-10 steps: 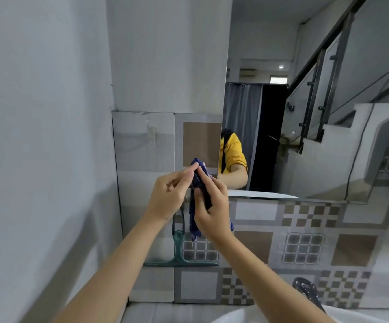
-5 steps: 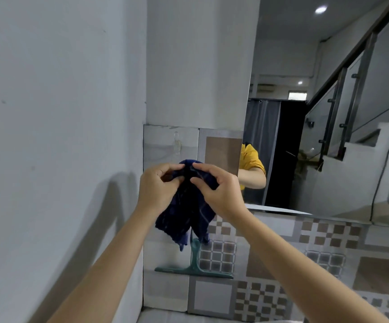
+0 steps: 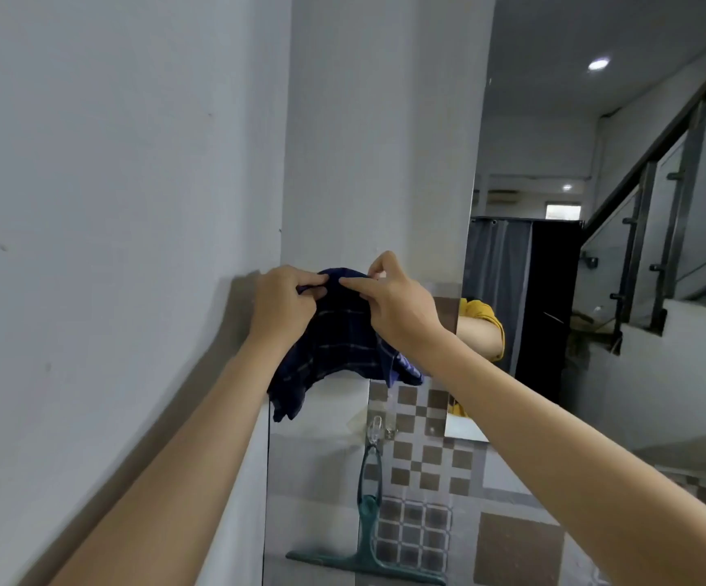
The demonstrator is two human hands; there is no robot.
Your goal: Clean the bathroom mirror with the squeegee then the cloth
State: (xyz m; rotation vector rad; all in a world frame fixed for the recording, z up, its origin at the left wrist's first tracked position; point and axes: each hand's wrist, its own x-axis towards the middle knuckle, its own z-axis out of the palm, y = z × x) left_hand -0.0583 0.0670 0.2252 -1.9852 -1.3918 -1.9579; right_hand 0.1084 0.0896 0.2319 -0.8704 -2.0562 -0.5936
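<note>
A dark blue checked cloth [image 3: 334,344] hangs spread between both hands in front of the wall, just left of the mirror [image 3: 596,247]. My left hand [image 3: 283,306] pinches its top edge on the left, and my right hand [image 3: 393,306] pinches the top edge on the right. Below them a teal squeegee [image 3: 368,526] hangs by its handle from a clear hook [image 3: 374,429] on the tiled wall, blade down. The cloth's lower corners droop towards the hook.
A plain grey wall [image 3: 110,247] runs close along the left. Patterned tiles [image 3: 423,467] cover the wall under the mirror. The mirror reflects a staircase with a railing, a dark curtain and a yellow sleeve.
Both hands have risen with the cloth and pulled it open wider. The view has tilted up, so the squeegee now sits lower in the frame.
</note>
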